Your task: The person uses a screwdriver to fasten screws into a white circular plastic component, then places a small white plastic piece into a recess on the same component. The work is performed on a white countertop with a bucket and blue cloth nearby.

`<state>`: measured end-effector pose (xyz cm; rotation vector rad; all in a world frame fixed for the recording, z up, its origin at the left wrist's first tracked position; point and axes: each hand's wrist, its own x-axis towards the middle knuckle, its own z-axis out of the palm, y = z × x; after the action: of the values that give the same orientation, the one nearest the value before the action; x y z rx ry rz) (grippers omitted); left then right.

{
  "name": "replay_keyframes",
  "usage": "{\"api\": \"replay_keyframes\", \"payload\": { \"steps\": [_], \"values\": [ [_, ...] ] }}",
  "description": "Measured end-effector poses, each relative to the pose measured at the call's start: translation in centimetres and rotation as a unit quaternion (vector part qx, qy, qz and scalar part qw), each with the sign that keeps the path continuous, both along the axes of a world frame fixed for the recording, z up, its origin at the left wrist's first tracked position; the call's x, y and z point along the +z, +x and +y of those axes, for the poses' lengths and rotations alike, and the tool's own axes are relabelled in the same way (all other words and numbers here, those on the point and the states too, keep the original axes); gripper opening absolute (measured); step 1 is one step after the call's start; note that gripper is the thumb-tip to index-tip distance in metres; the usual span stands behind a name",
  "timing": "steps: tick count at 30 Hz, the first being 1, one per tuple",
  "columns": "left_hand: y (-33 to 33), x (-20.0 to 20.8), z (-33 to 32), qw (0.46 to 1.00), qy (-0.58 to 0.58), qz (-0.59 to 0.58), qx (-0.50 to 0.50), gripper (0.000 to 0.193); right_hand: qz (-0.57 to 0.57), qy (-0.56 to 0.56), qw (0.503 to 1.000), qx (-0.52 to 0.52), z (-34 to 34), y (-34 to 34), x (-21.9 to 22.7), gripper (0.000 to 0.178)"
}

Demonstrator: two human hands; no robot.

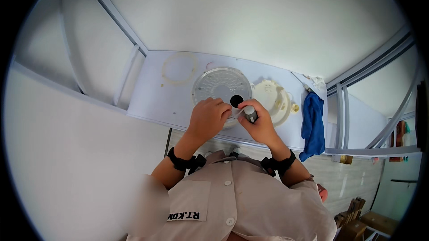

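The fingers (245, 105) of the right hand (259, 122) are curling shut around a small grey cylindrical part with a pale top (250, 113), holding it upright just above the near rim of a round, silvery perforated metal disc (216, 84). The left hand (208, 118) is sitting right beside it, its fingers closed in a loose fist and pinching a thin pale strip (237, 113) that is running across to the grey part; the two hands are almost touching. The disc is lying flat on the pale lilac tabletop (154, 100), with a dark round hole (236, 101) showing near its front edge, just beyond the knuckles.

Just to the right of the disc, a cream-coloured round plastic lid piece (272, 98) is lying against it, and a small yellowish ring-shaped fitting (294, 107) is resting beside that. Further right, a blue cloth (313, 127) is hanging over the tabletop's near edge. To the left, a thin pale rubber ring (178, 67) is lying well apart from the disc, leaving bare surface around it and toward the left edge.

Both wrists are wearing black straps (183, 162). Brown cardboard boxes (359, 225) are sitting on the floor at the lower right.
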<state>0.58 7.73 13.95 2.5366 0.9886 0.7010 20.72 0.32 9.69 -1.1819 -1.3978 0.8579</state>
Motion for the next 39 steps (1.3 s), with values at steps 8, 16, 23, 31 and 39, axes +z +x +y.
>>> {"api": "replay_keyframes", "payload": {
  "steps": [8,16,23,31,39],
  "values": [
    [0.1,-0.2,0.4,0.998,-0.041,0.030,-0.048,0.008,0.054,0.005,0.999,-0.006,-0.3,0.7,2.1,0.037],
    [0.7,-0.1,0.6,0.997,0.001,0.056,-0.060,0.006,0.245,0.047,0.967,0.055,-0.7,2.8,3.5,0.036],
    [0.6,0.2,-0.2,0.982,-0.164,-0.091,-0.011,0.009,0.190,0.171,0.966,-0.024,-1.4,4.6,4.9,0.059],
    [0.6,-0.2,-1.4,0.960,-0.199,-0.195,0.008,0.009,0.272,0.252,0.920,-0.128,-0.6,6.5,3.2,0.058],
    [0.9,0.6,-1.3,0.969,-0.128,-0.213,0.002,0.013,0.268,0.228,0.927,-0.128,-1.3,6.1,2.3,0.062]
  ]
}}
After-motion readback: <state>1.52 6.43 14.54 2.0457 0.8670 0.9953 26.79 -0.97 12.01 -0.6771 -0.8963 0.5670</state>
